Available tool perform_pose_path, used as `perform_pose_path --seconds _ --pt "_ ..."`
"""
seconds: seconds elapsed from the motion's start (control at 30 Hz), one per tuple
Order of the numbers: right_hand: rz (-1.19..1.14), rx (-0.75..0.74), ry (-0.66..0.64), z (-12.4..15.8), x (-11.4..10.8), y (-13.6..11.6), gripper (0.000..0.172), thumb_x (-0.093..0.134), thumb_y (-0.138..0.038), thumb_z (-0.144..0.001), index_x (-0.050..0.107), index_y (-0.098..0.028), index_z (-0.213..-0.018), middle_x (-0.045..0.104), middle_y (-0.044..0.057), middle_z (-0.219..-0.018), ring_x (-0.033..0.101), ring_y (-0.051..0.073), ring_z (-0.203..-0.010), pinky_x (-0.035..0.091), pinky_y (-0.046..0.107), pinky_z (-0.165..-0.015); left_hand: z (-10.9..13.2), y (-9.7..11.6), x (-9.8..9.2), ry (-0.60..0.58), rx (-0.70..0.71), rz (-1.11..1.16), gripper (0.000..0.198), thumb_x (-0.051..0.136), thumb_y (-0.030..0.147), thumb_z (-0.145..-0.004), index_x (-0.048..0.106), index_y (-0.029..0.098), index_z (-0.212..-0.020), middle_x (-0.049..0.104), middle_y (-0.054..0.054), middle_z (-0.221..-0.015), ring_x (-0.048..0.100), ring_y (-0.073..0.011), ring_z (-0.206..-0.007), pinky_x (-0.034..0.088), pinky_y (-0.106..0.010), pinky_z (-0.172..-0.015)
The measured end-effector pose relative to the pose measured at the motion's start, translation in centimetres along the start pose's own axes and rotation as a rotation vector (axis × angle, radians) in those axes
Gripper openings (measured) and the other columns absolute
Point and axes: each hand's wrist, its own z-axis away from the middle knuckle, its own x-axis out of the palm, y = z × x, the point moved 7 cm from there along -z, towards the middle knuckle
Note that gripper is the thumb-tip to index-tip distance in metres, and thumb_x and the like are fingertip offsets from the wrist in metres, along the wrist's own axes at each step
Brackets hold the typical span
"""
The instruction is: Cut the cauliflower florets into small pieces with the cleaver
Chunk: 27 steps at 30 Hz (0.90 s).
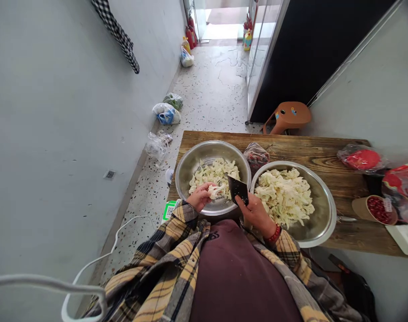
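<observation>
My left hand [200, 197] pinches a cauliflower floret [217, 191] over the near part of the left metal bowl [184, 165]. Small cauliflower pieces [220, 170] cover much of that bowl's bottom. In my right hand [257, 214] is a cleaver [237, 188] with a dark, wide blade, tilted over the bowl's right side close to the floret. The cleaver's handle is hidden in my grip. To the right, a second metal bowl [324, 214] holds a heap of larger cauliflower florets [284, 194].
Both bowls stand on a wooden table [311, 150]. Behind them lies a bagged dark red bundle [256, 154]. At right are a cup of red bits [380, 210] and a red bagged item [363, 158]. A brown stool [292, 114] stands beyond; plastic bags [166, 114] line the left wall.
</observation>
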Motion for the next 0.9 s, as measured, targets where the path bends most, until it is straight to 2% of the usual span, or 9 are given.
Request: perform_pose_path --seconds 0.1,0.17,0.3,0.4,0.5,0.6,0.67,0.8,0.9 --pt "0.014 -0.057 -0.048 -0.9 0.6 -1.5 0.028 0.037 -0.036 -0.093 0.059 -0.019 -0.086 0.062 0.005 -0.074 0.056 0.017 -0.063 0.045 0.028 -0.06 1.0 0.2 1.4 -0.043 0.006 -0.002 0.038 0.067 0.026 -0.059 0.061 0.015 -0.095 0.064 -0.006 -0.083 0.053 -0.0095 -0.061 0.035 -0.018 -0.048" --pt "0.028 -0.077 -0.073 -1.1 0.9 -2.0 0.028 0.037 -0.035 -0.094 0.059 -0.019 -0.087 0.062 0.005 -0.074 0.056 0.018 -0.064 0.045 0.028 -0.061 1.4 0.4 1.8 -0.02 0.042 -0.068 0.036 0.071 0.031 -0.062 0.062 0.014 -0.093 0.063 -0.003 -0.079 0.052 -0.0085 -0.061 0.035 -0.018 -0.05" --pt "0.027 -0.076 -0.069 -1.0 0.9 -1.8 0.027 0.038 -0.035 -0.093 0.058 -0.019 -0.083 0.062 0.005 -0.073 0.056 0.017 -0.063 0.045 0.028 -0.06 1.8 0.8 2.0 0.032 0.132 -0.207 0.037 0.08 0.029 -0.057 0.064 0.013 -0.086 0.062 0.0 -0.073 0.053 -0.0079 -0.062 0.039 -0.019 -0.058" --pt "-0.031 -0.022 -0.024 -0.7 0.3 -1.1 0.029 0.041 -0.036 -0.092 0.055 -0.019 -0.075 0.06 0.003 -0.069 0.053 0.015 -0.06 0.042 0.026 -0.056 2.1 1.3 2.1 0.03 0.179 -0.193 0.038 0.08 0.03 -0.059 0.067 0.015 -0.09 0.065 -0.001 -0.081 0.059 -0.0108 -0.071 0.043 -0.022 -0.069" --pt "-0.105 0.043 -0.004 -0.4 -0.5 -0.6 0.033 0.043 -0.04 -0.091 0.052 -0.019 -0.066 0.055 0.001 -0.062 0.048 0.013 -0.056 0.04 0.025 -0.053 2.4 1.5 2.4 -0.036 0.168 -0.122 0.044 0.08 0.029 -0.061 0.067 0.016 -0.101 0.068 -0.006 -0.096 0.064 -0.0171 -0.086 0.046 -0.027 -0.079" --pt "-0.161 0.089 -0.022 -0.3 -1.0 -0.5 0.038 0.044 -0.044 -0.089 0.05 -0.019 -0.062 0.052 0.0 -0.059 0.044 0.012 -0.054 0.038 0.024 -0.051 2.5 1.2 2.8 -0.118 0.101 -0.083 0.06 0.081 0.025 -0.061 0.061 0.016 -0.116 0.068 -0.009 -0.103 0.066 -0.0214 -0.091 0.048 -0.029 -0.078" --pt "-0.19 0.101 -0.048 -0.4 -1.2 -0.7 0.039 0.044 -0.046 -0.088 0.048 -0.019 -0.06 0.05 -0.001 -0.056 0.042 0.012 -0.053 0.037 0.024 -0.05 2.5 1.0 2.9 -0.142 0.074 -0.073 0.063 0.083 0.021 -0.058 0.059 0.016 -0.116 0.069 -0.01 -0.101 0.066 -0.0206 -0.089 0.049 -0.028 -0.075" --pt "-0.227 0.107 -0.062 -0.3 -1.3 -1.0 0.041 0.045 -0.046 -0.087 0.041 -0.02 -0.055 0.041 -0.003 -0.051 0.035 0.01 -0.05 0.032 0.023 -0.047 2.3 1.0 2.9 -0.115 0.11 -0.057 0.043 0.082 0.021 -0.06 0.063 0.012 -0.098 0.07 -0.011 -0.102 0.066 -0.0175 -0.085 0.05 -0.028 -0.076" --pt "-0.24 0.105 -0.069 -0.1 -1.3 -1.2 0.04 0.046 -0.044 -0.088 0.042 -0.019 -0.057 0.042 -0.003 -0.053 0.035 0.01 -0.051 0.031 0.023 -0.048 2.4 1.0 3.1 -0.074 0.129 -0.044 0.043 0.08 0.026 -0.063 0.065 0.011 -0.101 0.07 -0.01 -0.099 0.065 -0.0174 -0.084 0.05 -0.028 -0.075"
